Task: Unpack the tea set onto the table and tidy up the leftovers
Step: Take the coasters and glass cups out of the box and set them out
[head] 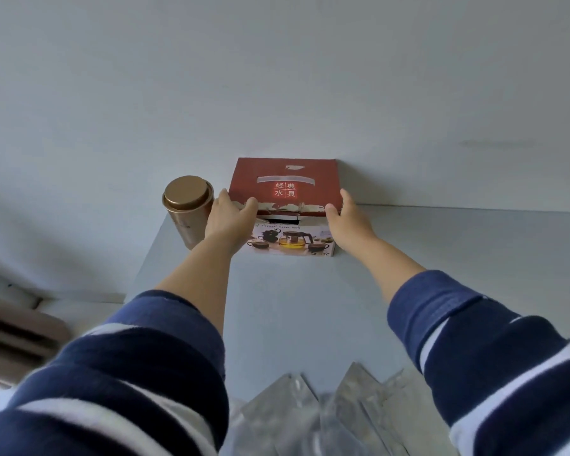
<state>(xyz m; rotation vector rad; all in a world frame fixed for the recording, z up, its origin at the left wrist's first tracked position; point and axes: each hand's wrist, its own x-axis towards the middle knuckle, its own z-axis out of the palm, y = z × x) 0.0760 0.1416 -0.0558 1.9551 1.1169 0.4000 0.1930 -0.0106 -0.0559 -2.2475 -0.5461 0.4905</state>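
Head view looks down my outstretched arms to the far edge of the desk (293, 317), where the red tea set box (285, 179) stands against the wall. I have my left hand (229, 218) on the box's left end and my right hand (346, 218) on its right end, so the hands are well apart with the box between them, each one pressed to a side and its fingers curled over the torn top edge. I judge that I am holding it by both ends because it is wide and probably carries glass pieces, like the pot and cups printed on its front panel; a grip from both sides should keep it level as I draw it toward me. Its top already looks ripped open along the near edge, with a dark gap showing just beside my left fingers, though I cannot see what lies inside. Just outside my left hand, very near or touching its back, stands a gold tin (188, 212) with its lid on; I should mind it when the box moves. Near my elbows, well short of my hands, several silvery foil pouches (310, 409) lie on the desk; to my mind these are the leftovers to tidy later. Nothing from the set is out on the desk yet.
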